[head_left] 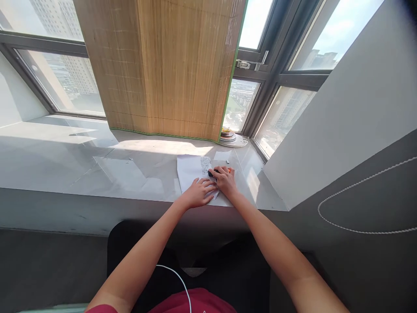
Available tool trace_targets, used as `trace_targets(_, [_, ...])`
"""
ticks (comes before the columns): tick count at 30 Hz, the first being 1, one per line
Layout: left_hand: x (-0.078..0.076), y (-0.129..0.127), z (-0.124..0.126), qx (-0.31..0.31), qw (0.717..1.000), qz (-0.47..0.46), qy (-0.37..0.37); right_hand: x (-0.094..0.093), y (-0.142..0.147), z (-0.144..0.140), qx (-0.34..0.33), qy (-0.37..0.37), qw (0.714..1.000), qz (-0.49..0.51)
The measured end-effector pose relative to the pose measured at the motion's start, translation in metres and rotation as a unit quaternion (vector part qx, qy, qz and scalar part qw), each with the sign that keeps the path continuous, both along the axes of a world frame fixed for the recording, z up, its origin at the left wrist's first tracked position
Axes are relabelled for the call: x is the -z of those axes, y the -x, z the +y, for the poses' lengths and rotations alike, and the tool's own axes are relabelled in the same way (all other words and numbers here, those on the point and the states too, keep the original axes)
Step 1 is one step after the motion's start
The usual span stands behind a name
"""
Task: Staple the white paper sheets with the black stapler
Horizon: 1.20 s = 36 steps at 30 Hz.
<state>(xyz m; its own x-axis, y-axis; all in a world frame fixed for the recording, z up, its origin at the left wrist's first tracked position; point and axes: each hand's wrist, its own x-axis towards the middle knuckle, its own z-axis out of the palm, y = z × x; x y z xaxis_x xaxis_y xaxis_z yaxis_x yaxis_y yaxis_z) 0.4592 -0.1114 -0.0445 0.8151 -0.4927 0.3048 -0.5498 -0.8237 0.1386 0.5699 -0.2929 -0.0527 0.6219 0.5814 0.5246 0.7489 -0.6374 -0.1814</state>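
The right hand (224, 179) covered most of the pen (212, 173); only a dark tip and a small orange part showed, and the grip could not be resolved. The drawing (205, 164) on the paper (190, 171) was too small to identify. The left hand (199, 192) hid the paper's near portion. The stacked items (229, 135) by the window were too small to identify. The bamboo blind (169, 65) was cut off by the top edge and hid the window behind it. Both arms were cut off by the bottom edge.
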Motion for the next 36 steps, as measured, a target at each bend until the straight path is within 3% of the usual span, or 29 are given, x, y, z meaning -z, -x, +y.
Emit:
trace_targets(4, [-0.001, 0.000, 0.002, 0.006, 1.000, 0.004, -0.001, 0.000, -0.005, -0.006, 0.012, -0.102, 0.994, 0.043])
trace_targets(7, [-0.001, 0.000, 0.002, 0.004, 1.000, 0.011, 0.013, 0.002, -0.009, -0.011, 0.066, -0.178, 0.980, 0.055])
trace_targets(13, [-0.005, 0.002, 0.002, 0.007, 0.999, -0.004, 0.038, 0.011, -0.009, -0.015, 0.204, -0.204, 0.956, 0.046])
trace_targets(17, [-0.013, 0.013, 0.008, -0.026, 0.992, -0.079, 0.092, 0.000, -0.004, -0.017, 0.253, -0.235, 0.936, 0.068])
trace_targets(22, [-0.011, 0.031, 0.013, -0.104, 0.954, -0.156, 0.235, -0.023, 0.011, 0.017, 0.184, -0.290, 0.937, 0.064])
trace_targets(26, [-0.019, 0.035, 0.019, -0.157, 0.908, -0.189, 0.340, -0.018, 0.026, 0.071, 0.111, -0.251, 0.953, 0.130])
trace_targets(28, [-0.029, 0.030, 0.035, -0.176, 0.901, -0.194, 0.346, -0.009, 0.031, 0.090, 0.100, -0.238, 0.956, 0.140])
trace_targets(31, [-0.040, 0.015, 0.086, -0.216, 0.931, -0.150, 0.253, 0.002, 0.036, 0.094, 0.088, -0.224, 0.960, 0.141])
trace_targets(33, [-0.041, 0.008, 0.135, -0.285, 0.943, -0.085, 0.149, 0.008, 0.037, 0.080, 0.094, -0.220, 0.962, 0.132])
trace_targets(36, [-0.033, 0.009, 0.211, -0.412, 0.910, 0.030, 0.038, 0.016, 0.038, 0.045, 0.135, -0.223, 0.960, 0.102])
